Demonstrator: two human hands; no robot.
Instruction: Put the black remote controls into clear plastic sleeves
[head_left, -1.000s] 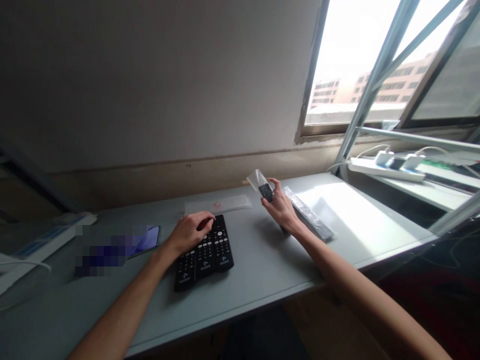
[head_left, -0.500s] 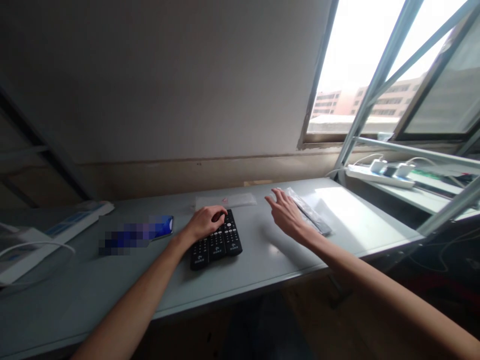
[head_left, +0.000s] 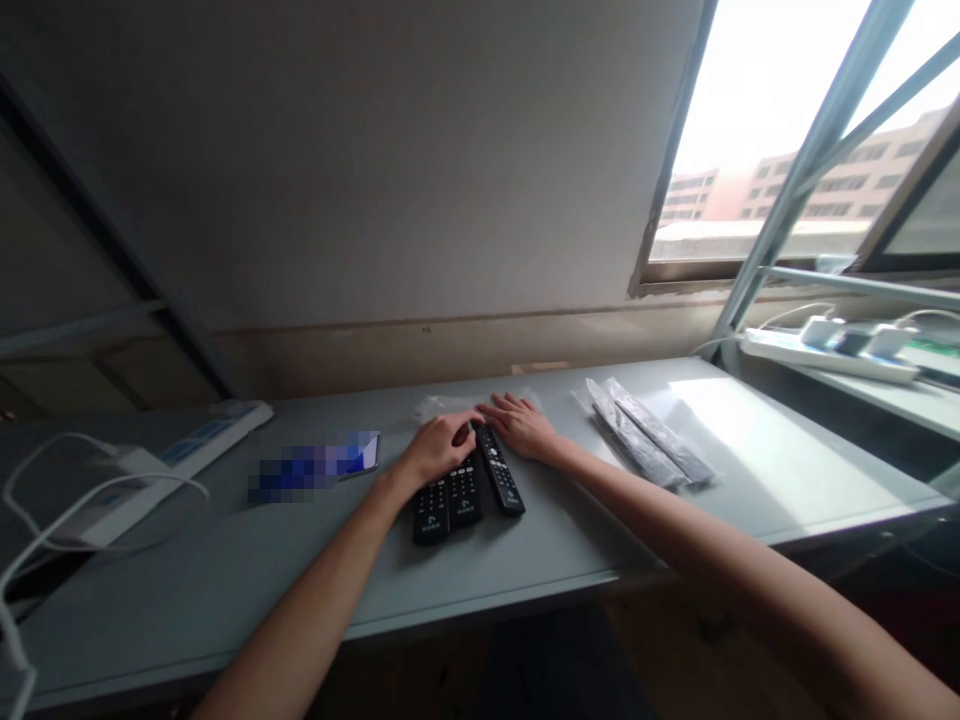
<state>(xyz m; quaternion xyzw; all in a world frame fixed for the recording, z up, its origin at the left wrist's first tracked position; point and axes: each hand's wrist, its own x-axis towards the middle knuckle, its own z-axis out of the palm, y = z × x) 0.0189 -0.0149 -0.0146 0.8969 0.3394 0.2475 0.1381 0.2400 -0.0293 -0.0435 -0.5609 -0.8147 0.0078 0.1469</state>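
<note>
My left hand (head_left: 442, 450) is curled over the top ends of two black remotes (head_left: 448, 497) that lie side by side. The fingers are bent down onto them, but I can't tell from here whether they actually grip. My right hand (head_left: 525, 428) is loose and flat, fingers stretched out. Its fingertips touch the top of a third remote (head_left: 501, 472), which splays off at an angle from the pair. Just behind both hands a clear bag (head_left: 439, 405) lies flat.

All of it sits on a matte grey table (head_left: 555, 540) that runs along a plain, dim wall (head_left: 375, 180). On the right is a window (head_left: 750, 150), bright, with buildings outside and a patch of sun across the table's right end.

Counting now: three bare remotes under my hands. Two bagged remotes (head_left: 645, 445) lie side by side, well off to the right. One phone (head_left: 366, 452) is just left of my left hand. One power strip (head_left: 210, 435) is farther left, with a white adapter (head_left: 124, 465) and its loose cables near it. A second strip (head_left: 817, 350), with plugs in it, sits on the shelf under the window.
</note>
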